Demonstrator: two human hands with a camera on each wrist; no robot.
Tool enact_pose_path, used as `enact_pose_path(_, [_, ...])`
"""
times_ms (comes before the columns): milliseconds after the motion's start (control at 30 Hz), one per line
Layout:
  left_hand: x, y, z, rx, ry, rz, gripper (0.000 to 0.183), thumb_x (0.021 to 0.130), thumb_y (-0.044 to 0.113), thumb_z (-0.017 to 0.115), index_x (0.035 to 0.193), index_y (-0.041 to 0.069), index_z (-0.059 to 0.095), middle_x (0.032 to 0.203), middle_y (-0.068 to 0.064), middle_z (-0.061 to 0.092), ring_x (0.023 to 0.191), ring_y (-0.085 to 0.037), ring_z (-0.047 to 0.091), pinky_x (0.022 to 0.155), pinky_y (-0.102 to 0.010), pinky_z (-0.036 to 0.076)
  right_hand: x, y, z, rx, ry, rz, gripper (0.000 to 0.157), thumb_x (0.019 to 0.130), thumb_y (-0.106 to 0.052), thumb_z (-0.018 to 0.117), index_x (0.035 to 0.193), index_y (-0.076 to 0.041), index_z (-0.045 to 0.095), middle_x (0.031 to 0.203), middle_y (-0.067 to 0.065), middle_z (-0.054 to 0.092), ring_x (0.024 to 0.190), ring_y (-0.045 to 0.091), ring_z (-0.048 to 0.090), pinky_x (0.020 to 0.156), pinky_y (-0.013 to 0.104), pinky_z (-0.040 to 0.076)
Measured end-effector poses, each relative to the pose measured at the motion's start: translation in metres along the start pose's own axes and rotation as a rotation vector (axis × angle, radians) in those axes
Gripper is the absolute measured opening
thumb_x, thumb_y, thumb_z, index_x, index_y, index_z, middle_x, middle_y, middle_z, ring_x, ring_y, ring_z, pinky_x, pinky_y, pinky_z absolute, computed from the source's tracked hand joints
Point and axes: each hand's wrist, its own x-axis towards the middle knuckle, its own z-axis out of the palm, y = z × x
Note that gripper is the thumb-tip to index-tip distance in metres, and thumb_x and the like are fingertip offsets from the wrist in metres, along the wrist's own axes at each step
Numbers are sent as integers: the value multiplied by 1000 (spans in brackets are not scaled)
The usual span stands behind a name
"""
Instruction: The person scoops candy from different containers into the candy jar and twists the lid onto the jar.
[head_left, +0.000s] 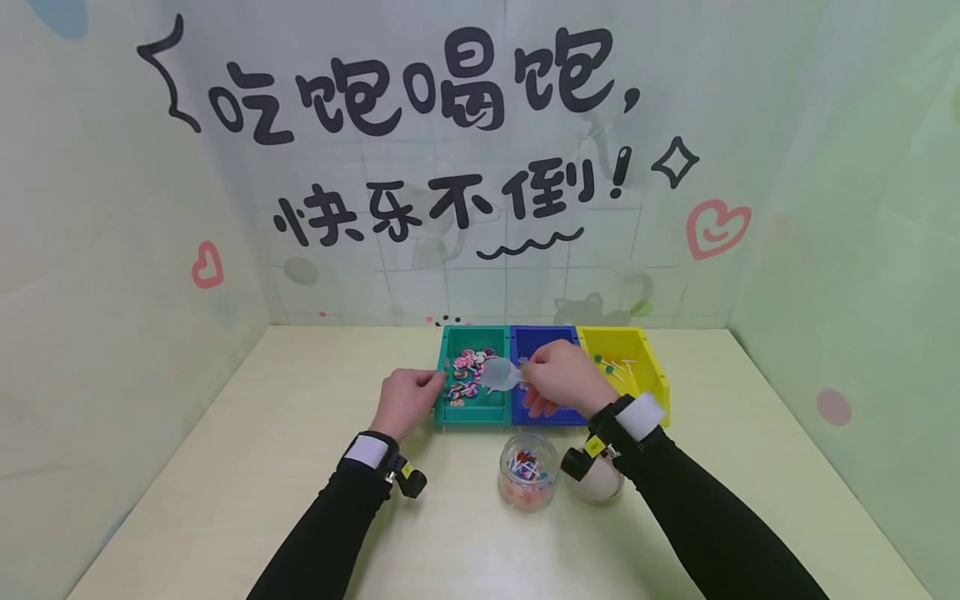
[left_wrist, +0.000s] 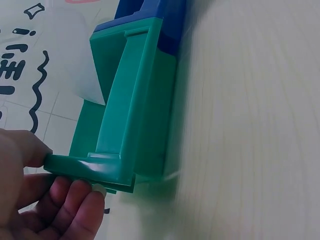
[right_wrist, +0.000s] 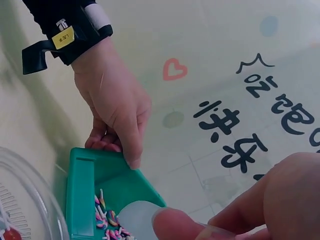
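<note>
My left hand (head_left: 405,400) grips the left rim of the green bin (head_left: 480,414), thumb on one side and fingers curled under the edge in the left wrist view. Small colourful lollipop-shaped pieces (head_left: 467,390) lie inside that bin. Between thumb and fingers, my right hand (head_left: 566,379) pinches a translucent spoon (head_left: 499,375). The spoon's bowl overlaps the green bin's right part in the head view, and the hand is over the blue bin (head_left: 532,336). Close up, the spoon (right_wrist: 140,220) appears beside the colourful pieces (right_wrist: 111,220).
A yellow bin (head_left: 660,392) holding white sticks with green heads (head_left: 611,367) adjoins the blue bin on the right. A clear jar (head_left: 528,475) with mixed small pieces stands in front. Beside it, a pale round object (head_left: 600,483) is partly hidden by my right wrist.
</note>
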Motion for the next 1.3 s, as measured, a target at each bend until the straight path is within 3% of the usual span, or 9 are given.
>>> enact_pose_path(200, [0, 0, -1, -12, -16, -28, 39, 110, 38, 64, 132, 10, 81, 117, -12, 83, 93, -25, 65, 69, -29, 48, 10, -19, 8, -73, -51, 9, 37, 104, -14, 55, 71, -5, 72, 68, 8, 76, 70, 34, 80, 63, 35, 65])
enact_pose_path(500, [0, -2, -2, -55, -60, -56, 42, 112, 37, 63, 142, 10, 75, 127, -13, 80, 94, -22, 69, 79, -30, 57, 31, -23, 33, 51, -43, 137, 31, 108, -14, 58, 84, 3, 70, 70, 12, 77, 57, 22, 77, 62, 33, 65])
enact_pose_path(700, [1, -3, -3, -43, -69, -23, 41, 111, 35, 63, 140, 9, 76, 123, -14, 80, 89, -20, 68, 74, -27, 53, 44, -16, 45, 56, 12, 163, 36, 113, -22, 58, 90, 2, 72, 68, 10, 78, 58, 21, 77, 70, 36, 67])
enact_pose_path(933, [3, 0, -7, -25, -76, -9, 38, 111, 34, 62, 134, 9, 79, 109, -13, 79, 84, -21, 62, 68, -28, 45, 59, -2, 49, 70, 52, 190, 32, 110, -16, 57, 89, 1, 74, 67, 8, 78, 60, 23, 78, 75, 40, 67])
enact_pose_path(1033, [3, 2, -8, -19, -77, -9, 36, 111, 33, 61, 126, 8, 83, 90, -8, 73, 78, -20, 57, 64, -29, 40, 63, 1, 50, 21, 69, 143, 36, 109, -12, 56, 80, -1, 74, 65, 7, 77, 56, 19, 76, 75, 41, 67])
enact_pose_path(1133, [3, 4, -9, -14, -81, -1, 37, 111, 32, 61, 106, 6, 87, 74, -3, 62, 75, -19, 54, 63, -29, 37, 64, 1, 52, -67, 72, 77, 44, 110, -12, 56, 70, -4, 72, 62, 4, 75, 55, 18, 74, 71, 38, 66])
enact_pose_path(1200, [2, 4, -9, -13, -89, 1, 41, 111, 32, 60, 92, 4, 83, 71, -1, 58, 75, -19, 54, 63, -29, 37, 65, -1, 54, -118, 62, 44, 50, 112, -14, 56, 66, -6, 71, 60, 2, 74, 54, 17, 73, 64, 33, 62])
enact_pose_path(1300, [3, 4, -9, -13, -95, 0, 43, 112, 32, 60, 86, 4, 79, 73, -1, 60, 77, -19, 55, 65, -28, 39, 68, -2, 56, -145, 44, 34, 53, 114, -18, 56, 65, -8, 72, 59, 1, 73, 54, 17, 71, 55, 26, 51])
